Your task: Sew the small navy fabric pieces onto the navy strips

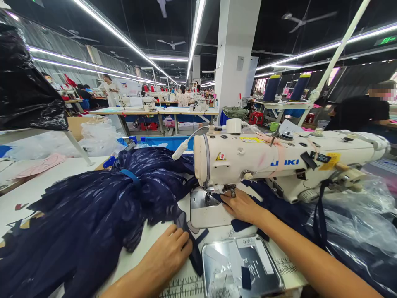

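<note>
A white sewing machine (pixel 248 155) stands before me, its presser foot (pixel 208 199) over a shiny metal plate. My right hand (pixel 242 206) is under the machine arm, fingers closed on a small piece of navy fabric (pixel 220 198) beside the foot. My left hand (pixel 170 251) lies on the white table, fingers curled at the edge of a navy fabric strip (pixel 194 252); the fingertips are partly hidden. Left of the machine spreads a large heap of navy pleated fabric (pixel 93 211), bunched by a blue band (pixel 129 175).
A metal tray (pixel 260 285) with labels and a navy scrap lies in front. Clear plastic bags (pixel 366 207) cover navy cloth at right. Black plastic (pixel 27 82) hangs at left. Two navy thread cones (pixel 271 88) stand behind. A person in black (pixel 359 107) sits at right.
</note>
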Motion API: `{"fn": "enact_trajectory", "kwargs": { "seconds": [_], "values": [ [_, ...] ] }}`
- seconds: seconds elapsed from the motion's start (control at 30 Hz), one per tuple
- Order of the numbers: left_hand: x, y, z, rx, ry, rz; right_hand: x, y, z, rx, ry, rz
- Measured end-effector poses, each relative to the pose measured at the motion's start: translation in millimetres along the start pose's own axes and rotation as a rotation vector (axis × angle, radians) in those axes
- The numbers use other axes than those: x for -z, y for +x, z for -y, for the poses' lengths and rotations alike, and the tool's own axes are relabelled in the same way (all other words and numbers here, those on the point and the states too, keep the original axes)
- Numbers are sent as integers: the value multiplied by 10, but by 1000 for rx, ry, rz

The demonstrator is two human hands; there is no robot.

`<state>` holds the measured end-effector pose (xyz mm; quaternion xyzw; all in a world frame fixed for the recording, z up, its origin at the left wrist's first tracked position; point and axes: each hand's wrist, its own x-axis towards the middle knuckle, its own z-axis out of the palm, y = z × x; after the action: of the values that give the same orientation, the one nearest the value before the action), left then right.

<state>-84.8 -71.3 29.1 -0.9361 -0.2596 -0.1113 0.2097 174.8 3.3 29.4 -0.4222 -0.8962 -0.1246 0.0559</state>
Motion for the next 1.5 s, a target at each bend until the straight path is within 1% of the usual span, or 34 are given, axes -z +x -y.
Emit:
{"fn": "enact_trajectory", "kwargs": {
  "seconds": [0.07, 0.13, 0.23, 0.27, 0.33, 0.4, 0.43, 0.47, 0.53, 0.6, 0.67, 0.73, 0.77, 0.8, 0.83, 0.9, 0.93, 1.0, 1.03, 1.07, 1.1, 1.2, 1.27, 1.37, 1.43, 1.5],
  "values": [
    [4, 37, 1, 7, -26, 33, 47, -62, -34, 0, 41, 13],
    [5, 51, 3, 11, -33, 34, 127, -176, -78, -13, 85, 2],
    [7, 34, -22, -29, 47, 2, 306, -432, -106, -45, 152, -1],
    [13, 25, -42, -40, 89, 14, 371, -531, -96, -38, 176, 9],
    [36, 17, -86, -34, 140, 89, 487, -730, -47, 2, 216, 42],
    [69, 26, -117, -4, 140, 188, 568, -911, 20, 57, 224, 94],
    [86, 36, -121, 8, 127, 216, 592, -989, 53, 85, 219, 124],
    [102, 48, -116, 12, 106, 221, 605, -1056, 83, 111, 212, 154],
    [133, 79, -88, 12, 45, 155, 600, -1157, 132, 156, 195, 191],
    [165, 130, -62, 40, -45, 28, 561, -1216, 167, 199, 171, 194],
    [195, 219, -65, 96, -152, -122, 503, -1240, 196, 244, 132, 161],
    [205, 357, -100, 175, -297, -229, 449, -1243, 220, 284, 96, 115],
    [193, 440, -121, 219, -400, -242, 429, -1242, 229, 294, 95, 93],
    [169, 527, -139, 273, -516, -214, 416, -1242, 235, 289, 113, 76],
    [130, 612, -148, 343, -635, -160, 408, -1242, 237, 266, 151, 60],
    [22, 760, -136, 541, -843, -36, 407, -1244, 227, 172, 270, -4],
    [-40, 814, -115, 648, -923, -3, 411, -1243, 218, 112, 343, -61],
    [-149, 878, -59, 799, -1056, -16, 417, -1221, 198, -11, 502, -200],
    [-187, 889, -31, 836, -1123, -41, 420, -1196, 192, -66, 590, -266],
    [-209, 891, -8, 855, -1190, -68, 421, -1157, 192, -119, 686, -311],
    [-214, 887, 7, 868, -1256, -90, 420, -1105, 198, -170, 788, -328],
    [-155, 861, 7, 925, -1408, -118, 410, -877, 259, -290, 1089, -290],
    [-88, 847, -21, 956, -1460, -127, 390, -690, 325, -318, 1244, -274],
    [0, 832, -69, 950, -1470, -155, 350, -427, 425, -318, 1372, -308],
    [46, 821, -93, 935, -1449, -199, 335, -297, 475, -329, 1401, -323],
    [86, 805, -109, 942, -1453, -224, 341, -212, 509, -355, 1399, -310]
  ]
}}
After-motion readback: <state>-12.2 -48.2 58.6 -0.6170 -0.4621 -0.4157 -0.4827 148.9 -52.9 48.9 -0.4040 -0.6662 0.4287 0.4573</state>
